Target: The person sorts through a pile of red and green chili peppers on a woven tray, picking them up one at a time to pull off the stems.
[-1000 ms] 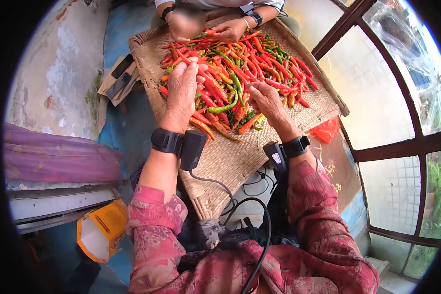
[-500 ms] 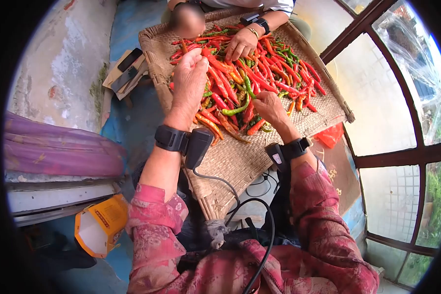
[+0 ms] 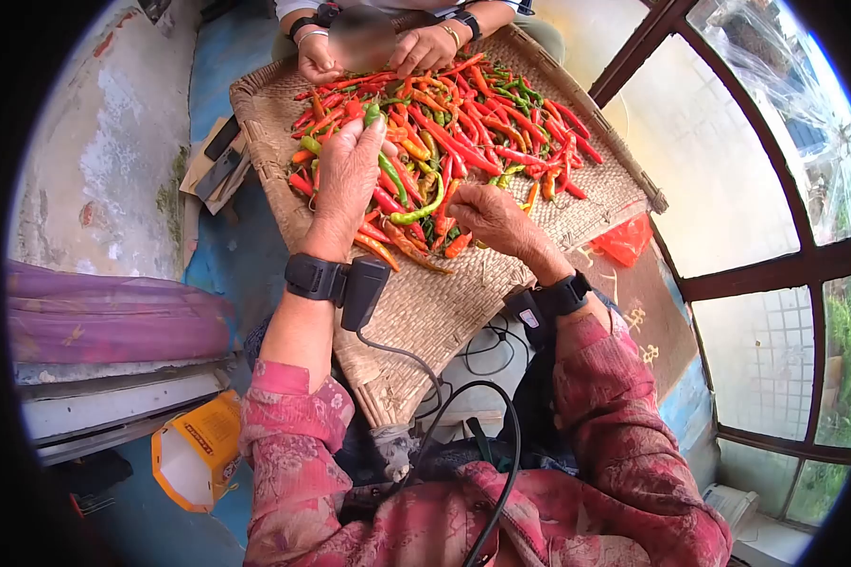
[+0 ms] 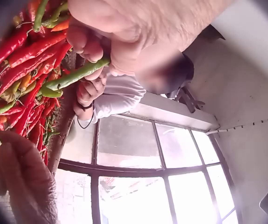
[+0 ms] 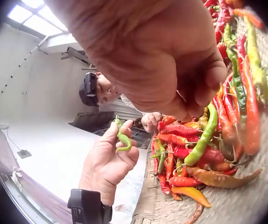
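Observation:
My left hand [image 3: 348, 184] pinches a green chili pepper [image 5: 123, 135] between thumb and fingers, raised above the near left of the pile. My right hand [image 3: 501, 222] is over the pile's near edge, thumb and fingertips bent together. In the right wrist view those fingertips are partly hidden, and I cannot tell whether they hold something small. Just below them lies a curved light green chili [image 5: 203, 140]. Red, orange and green chilies [image 3: 463, 142] are heaped on the woven tray [image 3: 444, 307].
Across the tray, another person's hands [image 3: 425, 49] are at the pile's far edge. A red plastic bag [image 3: 626, 242] lies right of the tray. Phones [image 3: 219, 170] lie on a board at left, and a yellow box [image 3: 199, 449] stands low left. A black cable [image 3: 506, 430] crosses my lap.
A green chili now shows at my left fingertips. My right hand has shifted left from its place at the green chili. The other person's hand has drawn back from the pile's middle.

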The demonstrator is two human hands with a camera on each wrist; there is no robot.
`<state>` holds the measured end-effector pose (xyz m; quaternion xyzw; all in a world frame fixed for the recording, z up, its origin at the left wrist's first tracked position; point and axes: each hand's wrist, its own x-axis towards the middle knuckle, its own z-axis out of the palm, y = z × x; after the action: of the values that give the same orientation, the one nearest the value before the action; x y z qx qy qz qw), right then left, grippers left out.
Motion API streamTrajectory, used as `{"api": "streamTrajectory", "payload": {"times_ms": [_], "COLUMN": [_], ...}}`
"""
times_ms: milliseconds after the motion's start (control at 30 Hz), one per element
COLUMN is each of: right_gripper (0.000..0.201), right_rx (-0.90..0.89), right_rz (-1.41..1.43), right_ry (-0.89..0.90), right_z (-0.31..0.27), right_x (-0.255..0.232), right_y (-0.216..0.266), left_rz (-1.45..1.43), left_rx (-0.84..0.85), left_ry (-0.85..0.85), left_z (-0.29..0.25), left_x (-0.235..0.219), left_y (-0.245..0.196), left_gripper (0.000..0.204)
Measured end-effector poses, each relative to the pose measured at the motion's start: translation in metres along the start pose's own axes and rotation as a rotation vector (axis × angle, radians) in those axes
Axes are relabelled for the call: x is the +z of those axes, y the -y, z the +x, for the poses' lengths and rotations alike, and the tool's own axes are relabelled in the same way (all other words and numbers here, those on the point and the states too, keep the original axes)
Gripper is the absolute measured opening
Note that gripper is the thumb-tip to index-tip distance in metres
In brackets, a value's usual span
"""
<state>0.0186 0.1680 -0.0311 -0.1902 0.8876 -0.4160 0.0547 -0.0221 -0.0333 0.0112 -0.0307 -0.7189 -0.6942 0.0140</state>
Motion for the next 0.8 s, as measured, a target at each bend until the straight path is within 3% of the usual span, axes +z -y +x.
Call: {"api": "streamTrajectory", "payload": {"times_ms": [133, 167, 233, 300, 367, 467, 500, 533, 567, 633, 700, 767, 800], "right_gripper": [0.019, 0.019, 0.02, 0.019, 0.018, 0.018, 0.018, 0.019, 0.015, 0.013, 0.017, 0.021, 0.027], "right_rx": [-0.203, -0.196, -0.159, -0.159, -0.208, -0.274, -0.282, -0.318, -0.124, -0.128, -0.079, -0.092, -0.091], "right_rz": [-0.259, -0.251, -0.409, -0.407, -0.448, -0.305, -0.253, -0.147, -0.026, 0.381, 0.531, 0.637, 0.407], "right_ry": [-0.139, -0.138, -0.084, -0.09, -0.115, -0.167, -0.165, -0.239, -0.175, -0.12, -0.053, -0.016, -0.035], "right_z": [0.007, 0.008, 0.015, 0.02, 0.021, 0.016, 0.016, 0.014, 0.011, 0.011, 0.005, 0.007, 0.006], "right_x": [0.02, 0.026, 0.036, 0.041, 0.041, 0.023, 0.019, 0.015, 0.01, 0.009, 0.007, 0.015, 0.012], "right_y": [-0.006, -0.007, -0.006, -0.007, -0.006, 0.012, 0.014, 0.018, 0.024, 0.023, 0.03, 0.026, 0.027], "left_rz": [0.239, 0.355, 0.369, 0.531, 0.598, 0.299, 0.197, 0.144, 0.091, 0.04, -0.061, -0.082, -0.122], "left_rx": [0.087, 0.14, 0.064, 0.249, 0.34, 0.243, 0.071, 0.039, 0.004, -0.055, -0.149, -0.131, -0.135], "left_ry": [-0.077, -0.092, -0.071, -0.289, -0.336, -0.135, -0.026, 0.045, 0.119, 0.182, 0.398, 0.411, 0.37], "left_z": [0.01, 0.011, 0.013, 0.02, 0.014, 0.009, -0.004, -0.008, -0.011, -0.021, -0.023, -0.025, -0.024], "left_x": [-0.013, -0.016, -0.019, -0.02, -0.022, -0.026, -0.02, -0.017, -0.013, -0.003, 0.005, 0.009, 0.007], "left_y": [0.001, 0.004, 0.01, 0.021, 0.016, 0.015, -0.005, -0.004, -0.002, -0.007, 0.0, 0.002, 0.004], "left_gripper": [0.031, 0.031, 0.033, 0.037, 0.042, 0.034, 0.031, 0.032, 0.033, 0.032, 0.029, 0.027, 0.026]}}
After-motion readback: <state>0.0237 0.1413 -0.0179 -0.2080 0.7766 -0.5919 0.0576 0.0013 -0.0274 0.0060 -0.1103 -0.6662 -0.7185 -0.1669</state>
